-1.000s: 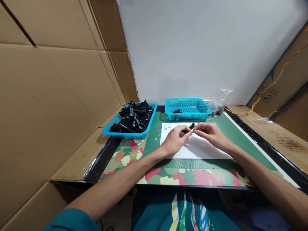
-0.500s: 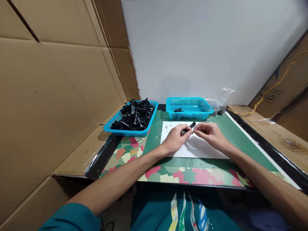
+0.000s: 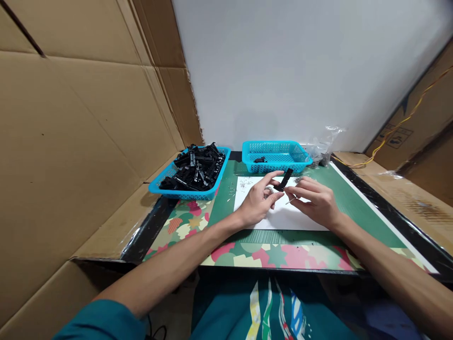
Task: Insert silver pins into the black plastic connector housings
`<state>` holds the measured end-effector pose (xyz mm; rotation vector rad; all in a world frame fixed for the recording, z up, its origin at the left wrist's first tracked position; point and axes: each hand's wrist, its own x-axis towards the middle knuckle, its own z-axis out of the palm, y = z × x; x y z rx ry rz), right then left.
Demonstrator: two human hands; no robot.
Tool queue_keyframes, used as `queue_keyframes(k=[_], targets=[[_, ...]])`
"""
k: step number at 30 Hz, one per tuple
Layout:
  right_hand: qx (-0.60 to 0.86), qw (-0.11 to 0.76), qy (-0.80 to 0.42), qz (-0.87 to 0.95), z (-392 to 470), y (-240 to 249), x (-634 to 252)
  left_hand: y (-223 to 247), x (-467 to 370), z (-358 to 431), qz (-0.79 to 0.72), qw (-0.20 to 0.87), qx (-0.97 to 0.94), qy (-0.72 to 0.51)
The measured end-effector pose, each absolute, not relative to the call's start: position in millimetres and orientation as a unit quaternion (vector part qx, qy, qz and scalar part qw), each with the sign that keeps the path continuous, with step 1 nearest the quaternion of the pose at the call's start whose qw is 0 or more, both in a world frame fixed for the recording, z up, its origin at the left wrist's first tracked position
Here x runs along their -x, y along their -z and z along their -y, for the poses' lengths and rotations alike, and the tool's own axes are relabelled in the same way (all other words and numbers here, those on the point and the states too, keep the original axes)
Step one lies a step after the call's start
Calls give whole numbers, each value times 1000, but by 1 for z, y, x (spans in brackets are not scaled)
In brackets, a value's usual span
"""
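Observation:
My left hand [image 3: 257, 202] grips a black plastic part [image 3: 285, 179], a narrow strip that tilts up and to the right between thumb and fingers. Close beside it, my right hand [image 3: 316, 199] is closed in a pinch, with a thin, shiny metal pin [image 3: 290, 201] sticking out from its fingertips. The fingertips of both hands almost meet at the lower end of the part; whether the pin touches it I cannot tell. Under the hands lies a white sheet of paper [image 3: 283, 219], with small metal pieces [image 3: 245, 182] scattered on its far left corner.
A blue basket [image 3: 187, 194] heaped with black plastic parts [image 3: 200, 165] stands at the left. Behind the paper is another blue basket [image 3: 279, 167] holding a few black parts [image 3: 261, 160]. A clear plastic bag [image 3: 323, 151] sits right of it. Cardboard [image 3: 88, 118] walls the left side.
The black part has been turned and raised more upright in my left hand, whose fingers have opened a little. My right hand's pinch has shifted slightly, and the metal pin now shows.

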<state>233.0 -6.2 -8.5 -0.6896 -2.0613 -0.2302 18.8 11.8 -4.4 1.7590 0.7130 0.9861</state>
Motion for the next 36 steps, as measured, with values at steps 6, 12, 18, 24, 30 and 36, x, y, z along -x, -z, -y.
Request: queue_keyframes(k=[6,12,18,24,30,36], targets=[[243,419,153,862,5,10,-235,4,-19,-13,-301,468,-727,-403],[223,399,178,872,4,10,-237,5,-18,-12,-303,464,-729,-402],[229,405,159,871,4,11,-237,4,-19,-11,-300,472,-724,-404],[234,402,161,870,6,7,-235,4,-20,-11,-295,481,-719,-405],[242,405,133,872,8,6,-235,5,-19,-13,-318,509,-694,-398],[245,408,130,870,9,7,-236,1,-16,-12,-318,535,-689,-371]])
